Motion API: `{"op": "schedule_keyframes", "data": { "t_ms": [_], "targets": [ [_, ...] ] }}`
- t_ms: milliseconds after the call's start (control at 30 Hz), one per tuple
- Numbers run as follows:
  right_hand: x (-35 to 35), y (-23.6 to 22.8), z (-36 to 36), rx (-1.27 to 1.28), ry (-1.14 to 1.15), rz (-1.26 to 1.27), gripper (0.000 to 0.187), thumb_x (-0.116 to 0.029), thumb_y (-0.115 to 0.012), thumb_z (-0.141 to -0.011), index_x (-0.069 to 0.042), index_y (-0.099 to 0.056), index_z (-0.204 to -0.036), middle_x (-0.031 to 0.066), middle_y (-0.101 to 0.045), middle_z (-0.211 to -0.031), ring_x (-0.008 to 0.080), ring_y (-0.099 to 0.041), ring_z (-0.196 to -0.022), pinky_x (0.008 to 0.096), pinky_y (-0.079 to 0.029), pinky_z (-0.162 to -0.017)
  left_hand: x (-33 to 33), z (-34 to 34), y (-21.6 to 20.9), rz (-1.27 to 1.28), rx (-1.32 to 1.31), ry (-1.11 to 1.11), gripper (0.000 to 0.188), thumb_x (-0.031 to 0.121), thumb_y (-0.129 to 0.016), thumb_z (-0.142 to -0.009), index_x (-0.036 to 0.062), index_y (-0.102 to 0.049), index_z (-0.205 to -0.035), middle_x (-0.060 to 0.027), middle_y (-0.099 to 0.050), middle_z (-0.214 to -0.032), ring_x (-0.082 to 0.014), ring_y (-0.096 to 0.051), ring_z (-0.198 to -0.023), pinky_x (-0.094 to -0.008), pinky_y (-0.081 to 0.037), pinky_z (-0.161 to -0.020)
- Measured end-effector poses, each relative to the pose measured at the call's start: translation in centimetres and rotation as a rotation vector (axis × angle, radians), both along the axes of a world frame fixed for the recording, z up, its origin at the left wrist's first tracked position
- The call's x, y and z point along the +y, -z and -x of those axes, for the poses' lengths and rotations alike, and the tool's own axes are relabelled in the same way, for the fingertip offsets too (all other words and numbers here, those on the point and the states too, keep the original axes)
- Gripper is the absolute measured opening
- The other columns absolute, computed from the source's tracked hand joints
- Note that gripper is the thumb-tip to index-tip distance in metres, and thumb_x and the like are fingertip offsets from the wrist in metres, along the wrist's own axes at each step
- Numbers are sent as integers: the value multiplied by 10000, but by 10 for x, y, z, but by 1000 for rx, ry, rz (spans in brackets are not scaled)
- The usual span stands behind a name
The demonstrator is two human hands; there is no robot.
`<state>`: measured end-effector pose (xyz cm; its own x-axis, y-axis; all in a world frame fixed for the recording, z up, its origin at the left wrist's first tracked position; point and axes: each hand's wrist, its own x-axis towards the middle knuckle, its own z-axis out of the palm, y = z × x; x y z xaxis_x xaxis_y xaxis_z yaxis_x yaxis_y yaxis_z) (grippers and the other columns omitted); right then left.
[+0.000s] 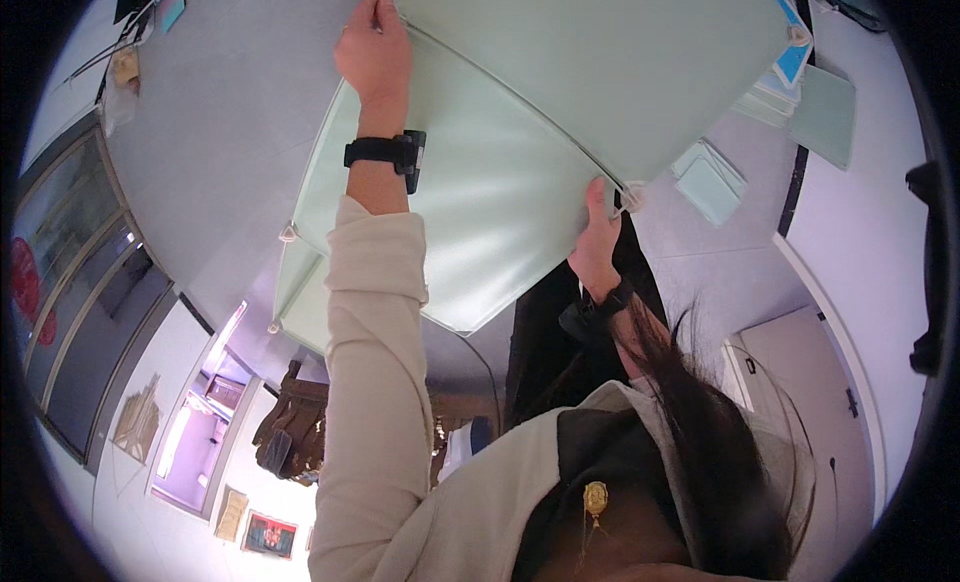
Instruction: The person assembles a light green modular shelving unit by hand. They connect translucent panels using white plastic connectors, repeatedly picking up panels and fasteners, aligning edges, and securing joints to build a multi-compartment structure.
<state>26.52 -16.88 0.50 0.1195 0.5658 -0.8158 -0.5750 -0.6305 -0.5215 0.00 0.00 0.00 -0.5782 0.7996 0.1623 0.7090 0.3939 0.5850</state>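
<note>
Pale green panels joined by small white corner connectors form a boxy frame in front of me. My left hand [375, 57] is closed at the upper left end of the seam, gripping the edge of the upper panel [610, 62]. My right hand [598, 244] holds the lower panel [470, 182] near its right corner. Its thumb points up beside a white connector [632, 197], and its other fingers are partly hidden. Another white connector [289, 232] sits at the frame's left corner.
Several loose panels lie on the floor at the right, with smaller pale green panels [712, 182] and a larger one [825, 117] by the wall. A glazed door [85, 292] stands at the left. Brown wooden furniture [295, 427] and a dark cable [480, 357] are behind the frame.
</note>
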Motion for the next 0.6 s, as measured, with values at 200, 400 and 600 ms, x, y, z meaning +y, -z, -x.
{"op": "schedule_keyframes", "data": {
  "t_ms": [200,400,600],
  "targets": [
    [-9,19,1,-124,7,-78,437,-325,-662,-871,-36,-538,-1175,-1,-596,-997,94,-551,-872,258,-453,-749,-3,7,-1,37,-156,36,293,306,-546,-906,105,-655,-1089,-140,-681,-978,-259,-652,-912,-316,-493,-800],
    [-14,11,-69,51,-713,44,402,-255,-559,-923,0,-494,-1227,32,-579,-1087,95,-562,-832,248,-465,-766,-13,-9,-15,-146,-41,115,262,272,-563,-901,72,-657,-1040,-130,-675,-939,-257,-641,-876,-336,-492,-780],
    [42,-17,-119,-7,-501,-34,330,-245,-565,-915,-13,-554,-1149,52,-612,-1025,145,-596,-835,284,-500,-739,-158,-131,-83,126,-626,-34,264,238,-537,-937,8,-644,-864,-41,-630,-712,-123,-590,-672,-267,-477,-645]
  ]
}}
